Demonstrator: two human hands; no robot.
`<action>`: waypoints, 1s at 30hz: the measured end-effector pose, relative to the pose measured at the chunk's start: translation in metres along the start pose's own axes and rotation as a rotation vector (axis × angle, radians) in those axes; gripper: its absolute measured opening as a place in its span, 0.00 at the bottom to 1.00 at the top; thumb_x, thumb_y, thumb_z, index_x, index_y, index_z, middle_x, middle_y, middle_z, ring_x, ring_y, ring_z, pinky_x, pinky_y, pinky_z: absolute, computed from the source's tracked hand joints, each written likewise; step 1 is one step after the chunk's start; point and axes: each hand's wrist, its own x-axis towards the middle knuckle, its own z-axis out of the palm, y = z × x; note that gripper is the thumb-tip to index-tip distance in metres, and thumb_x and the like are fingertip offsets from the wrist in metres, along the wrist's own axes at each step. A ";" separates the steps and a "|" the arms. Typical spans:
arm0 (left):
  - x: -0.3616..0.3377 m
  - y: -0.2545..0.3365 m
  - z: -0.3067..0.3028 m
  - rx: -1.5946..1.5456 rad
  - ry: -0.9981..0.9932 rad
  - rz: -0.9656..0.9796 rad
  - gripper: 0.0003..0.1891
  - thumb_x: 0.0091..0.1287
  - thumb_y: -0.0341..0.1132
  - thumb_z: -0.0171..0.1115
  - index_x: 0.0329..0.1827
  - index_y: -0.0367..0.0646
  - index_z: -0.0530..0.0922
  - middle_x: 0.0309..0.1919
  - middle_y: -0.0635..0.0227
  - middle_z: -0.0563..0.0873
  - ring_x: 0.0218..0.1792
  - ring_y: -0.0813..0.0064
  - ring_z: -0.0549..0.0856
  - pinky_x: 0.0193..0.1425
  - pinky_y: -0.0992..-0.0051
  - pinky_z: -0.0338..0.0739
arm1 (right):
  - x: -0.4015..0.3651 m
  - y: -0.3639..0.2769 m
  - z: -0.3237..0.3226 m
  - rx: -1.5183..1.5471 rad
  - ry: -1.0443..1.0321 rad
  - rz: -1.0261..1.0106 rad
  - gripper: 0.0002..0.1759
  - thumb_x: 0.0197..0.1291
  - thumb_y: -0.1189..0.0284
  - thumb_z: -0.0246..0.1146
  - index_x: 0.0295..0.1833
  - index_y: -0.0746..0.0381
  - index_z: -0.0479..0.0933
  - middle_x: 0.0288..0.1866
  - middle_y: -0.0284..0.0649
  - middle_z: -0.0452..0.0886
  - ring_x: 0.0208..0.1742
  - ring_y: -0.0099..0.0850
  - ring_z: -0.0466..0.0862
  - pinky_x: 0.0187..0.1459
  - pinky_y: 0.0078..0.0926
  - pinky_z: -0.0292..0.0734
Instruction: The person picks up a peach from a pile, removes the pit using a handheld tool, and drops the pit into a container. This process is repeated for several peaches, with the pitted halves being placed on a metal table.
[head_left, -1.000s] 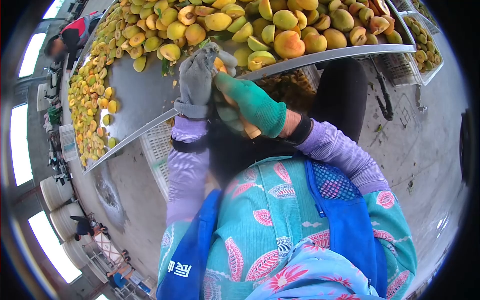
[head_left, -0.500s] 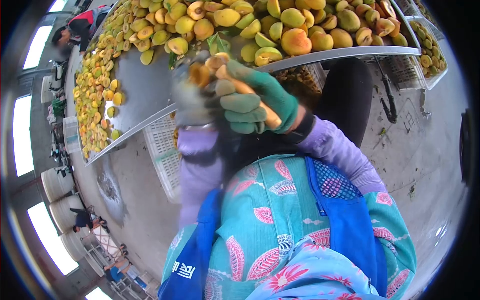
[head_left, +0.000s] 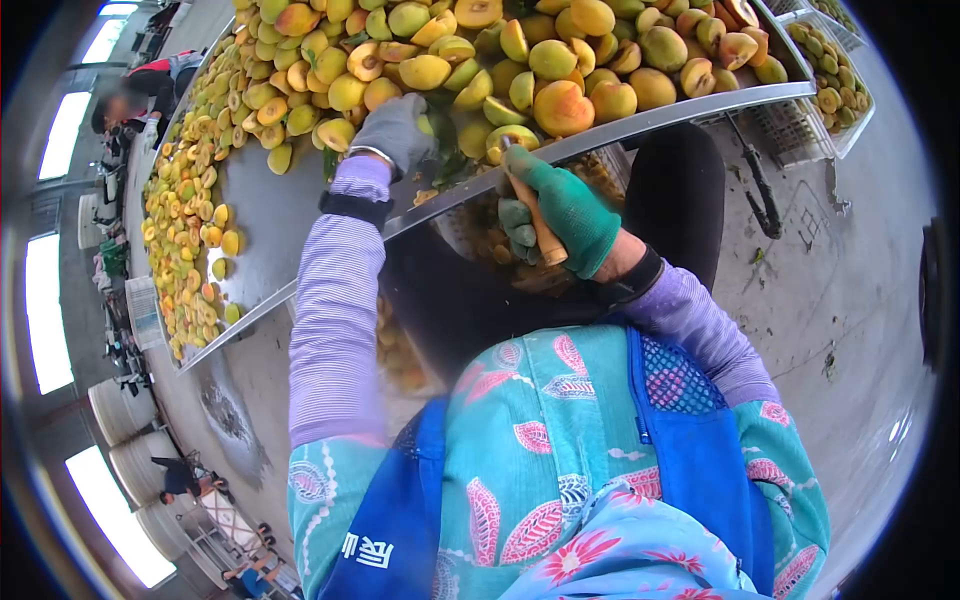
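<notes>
My left hand [head_left: 393, 137], in a grey glove, reaches over the near edge of the metal table [head_left: 265, 215], right beside the heaped peaches [head_left: 345, 92]. Its fingers curl downward, and a yellow-green bit of fruit shows at their tips; the rest of what they hold is hidden. In a green glove, my right hand [head_left: 575, 215] grips a wooden-handled tool [head_left: 540, 222] just in front of the table rim. The tool's short metal end points up toward a halved peach [head_left: 511, 140]. Many of the peaches on the table are cut in half.
White crates of fruit [head_left: 828, 95] stand at the right. My knee [head_left: 685, 190] is under the table edge, near a dark hooked bar [head_left: 762, 185]. Another person [head_left: 150, 90] works at the far left. Large pale tubs [head_left: 122, 408] line the left side.
My hands have moved apart. The left has gone up and left to the table's fruit, away from the tool. The right has dropped slightly right, still gripping the tool.
</notes>
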 end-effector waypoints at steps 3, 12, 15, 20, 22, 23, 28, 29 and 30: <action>-0.031 -0.006 -0.020 -0.699 -0.087 -0.228 0.29 0.59 0.45 0.66 0.60 0.36 0.75 0.49 0.50 0.84 0.48 0.57 0.85 0.44 0.67 0.79 | 0.005 0.000 -0.007 -0.141 0.005 -0.199 0.19 0.71 0.50 0.53 0.36 0.55 0.69 0.22 0.29 0.69 0.19 0.22 0.69 0.20 0.24 0.64; -0.111 0.047 0.002 -1.899 0.268 -0.074 0.27 0.76 0.49 0.47 0.61 0.29 0.70 0.48 0.51 0.83 0.45 0.64 0.84 0.54 0.68 0.78 | 0.045 0.031 0.013 -1.264 0.017 -0.813 0.25 0.72 0.52 0.51 0.43 0.68 0.73 0.30 0.59 0.80 0.35 0.58 0.82 0.35 0.51 0.75; -0.102 0.064 0.000 -1.656 0.421 -0.008 0.26 0.78 0.49 0.44 0.53 0.31 0.76 0.42 0.53 0.85 0.39 0.69 0.85 0.47 0.72 0.79 | 0.037 0.030 0.018 -1.221 0.015 -0.862 0.26 0.72 0.53 0.51 0.43 0.69 0.73 0.31 0.59 0.80 0.35 0.58 0.82 0.36 0.50 0.76; -0.096 0.091 0.002 -1.590 0.730 -0.093 0.21 0.77 0.44 0.49 0.45 0.30 0.80 0.37 0.59 0.86 0.31 0.74 0.82 0.37 0.77 0.78 | 0.047 0.045 0.022 -1.163 0.173 -0.751 0.26 0.71 0.53 0.52 0.46 0.70 0.72 0.29 0.59 0.80 0.33 0.56 0.82 0.35 0.49 0.76; -0.099 0.093 0.001 -1.524 0.782 -0.133 0.19 0.77 0.42 0.51 0.42 0.31 0.81 0.34 0.61 0.86 0.30 0.75 0.81 0.36 0.78 0.76 | 0.049 0.050 0.025 -1.043 0.167 -0.712 0.26 0.71 0.53 0.52 0.47 0.70 0.71 0.27 0.57 0.80 0.30 0.51 0.83 0.32 0.47 0.77; -0.101 0.088 0.002 -1.458 0.736 -0.128 0.20 0.77 0.43 0.50 0.43 0.31 0.81 0.35 0.60 0.86 0.32 0.74 0.82 0.38 0.77 0.77 | 0.048 0.051 0.026 -0.979 0.118 -0.637 0.26 0.71 0.52 0.52 0.46 0.69 0.72 0.26 0.54 0.79 0.27 0.48 0.82 0.29 0.44 0.76; -0.099 0.070 -0.009 -1.267 0.445 -0.145 0.20 0.76 0.43 0.50 0.44 0.31 0.80 0.37 0.59 0.87 0.33 0.72 0.84 0.40 0.75 0.79 | 0.045 0.060 0.030 -0.516 -0.032 -0.459 0.25 0.71 0.49 0.50 0.39 0.62 0.72 0.20 0.38 0.74 0.14 0.29 0.73 0.14 0.31 0.67; -0.098 0.074 -0.011 -1.371 0.435 -0.195 0.20 0.76 0.43 0.51 0.44 0.32 0.81 0.36 0.59 0.86 0.33 0.72 0.84 0.39 0.74 0.80 | 0.040 0.055 0.033 -0.347 -0.113 -0.310 0.24 0.71 0.49 0.50 0.37 0.61 0.72 0.19 0.36 0.72 0.13 0.28 0.71 0.14 0.29 0.66; -0.096 0.079 -0.013 -1.472 0.425 -0.243 0.19 0.75 0.43 0.52 0.43 0.32 0.81 0.35 0.60 0.86 0.32 0.72 0.84 0.38 0.73 0.80 | 0.032 0.045 0.038 -0.179 -0.194 -0.163 0.24 0.71 0.49 0.50 0.36 0.59 0.72 0.19 0.34 0.71 0.12 0.26 0.69 0.13 0.28 0.64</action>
